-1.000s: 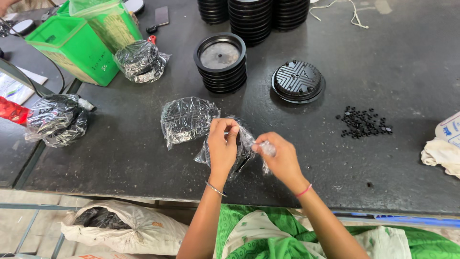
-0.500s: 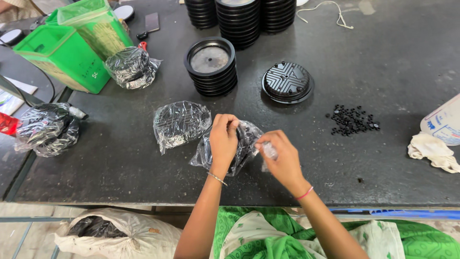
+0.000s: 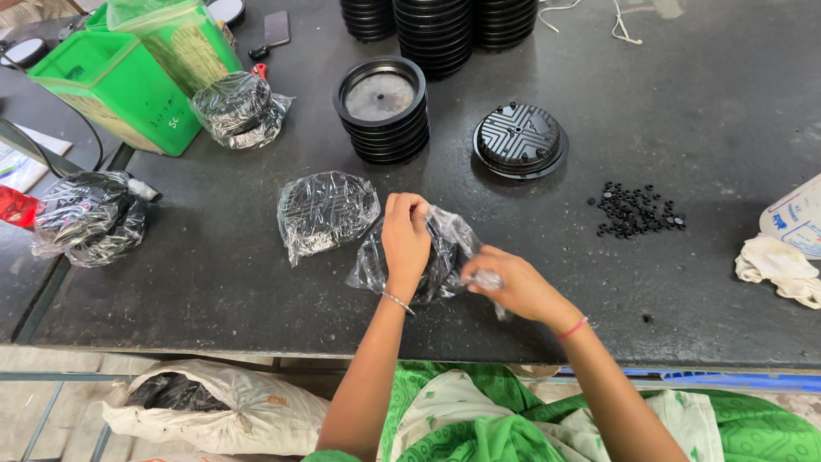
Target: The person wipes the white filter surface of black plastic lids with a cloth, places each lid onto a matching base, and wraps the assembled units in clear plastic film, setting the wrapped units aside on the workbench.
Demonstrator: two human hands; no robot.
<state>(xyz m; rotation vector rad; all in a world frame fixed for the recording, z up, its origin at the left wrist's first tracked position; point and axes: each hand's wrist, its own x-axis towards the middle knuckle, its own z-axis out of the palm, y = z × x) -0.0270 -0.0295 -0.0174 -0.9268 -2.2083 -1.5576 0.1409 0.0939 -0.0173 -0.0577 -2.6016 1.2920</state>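
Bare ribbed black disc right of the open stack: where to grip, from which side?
Take the ribbed black disc by its outer rim, probably from above, fingers on opposite edges. It lies flat on the dark table with clear space around it; small pegs and ridges on top give poor purchase, while the round rim is free.

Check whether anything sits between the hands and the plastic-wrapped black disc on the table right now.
Nothing visible does. The left hand rests on top of the wrapped disc, and the right hand pinches the bag's twisted end at its right side. The other wrapped disc lies apart to the left.
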